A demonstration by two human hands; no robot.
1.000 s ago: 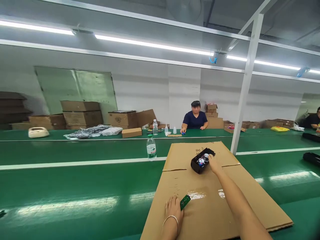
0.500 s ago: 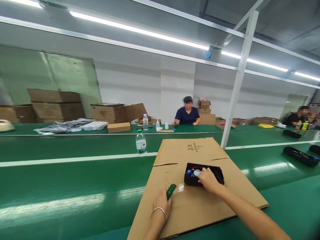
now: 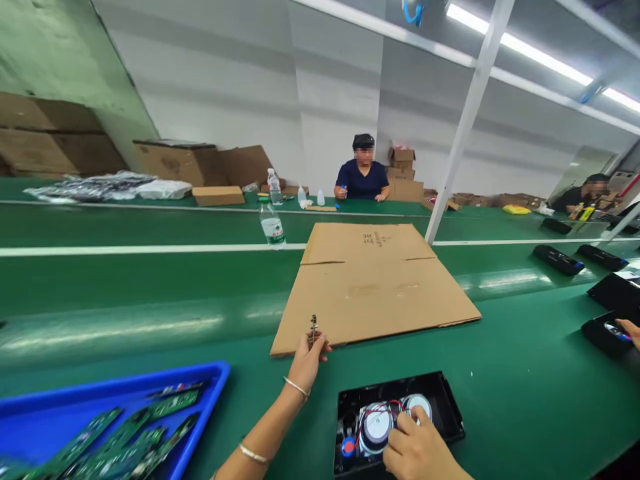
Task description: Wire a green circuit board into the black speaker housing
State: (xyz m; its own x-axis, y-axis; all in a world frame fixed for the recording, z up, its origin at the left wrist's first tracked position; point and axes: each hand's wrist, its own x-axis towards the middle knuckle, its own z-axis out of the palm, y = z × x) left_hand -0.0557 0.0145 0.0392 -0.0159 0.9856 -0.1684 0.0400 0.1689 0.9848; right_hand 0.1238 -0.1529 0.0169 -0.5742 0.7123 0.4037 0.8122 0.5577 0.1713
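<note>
My left hand (image 3: 311, 353) pinches a small circuit board (image 3: 313, 328), seen nearly edge-on, over the near edge of a flattened cardboard sheet (image 3: 380, 293). Near the front edge of the view lies a black open housing (image 3: 440, 407) holding two round silver speakers (image 3: 376, 423), red wires and a blue-red round part (image 3: 349, 445). My right hand (image 3: 415, 443) has its fingers closed at the right-hand speaker inside the housing; what its fingertips grip is hidden.
A blue tray (image 3: 220, 380) of green boards sits at lower left. A water bottle (image 3: 273, 228) stands behind the cardboard, left of a white post (image 3: 465, 127). Black housings (image 3: 557, 259) and another person's hand (image 3: 631, 331) are at right. A person (image 3: 363, 175) sits opposite.
The view has tilted down, bringing the blue tray into sight. The black housing has moved off the cardboard onto the green surface nearer me. The board in my left hand has turned edge-on.
</note>
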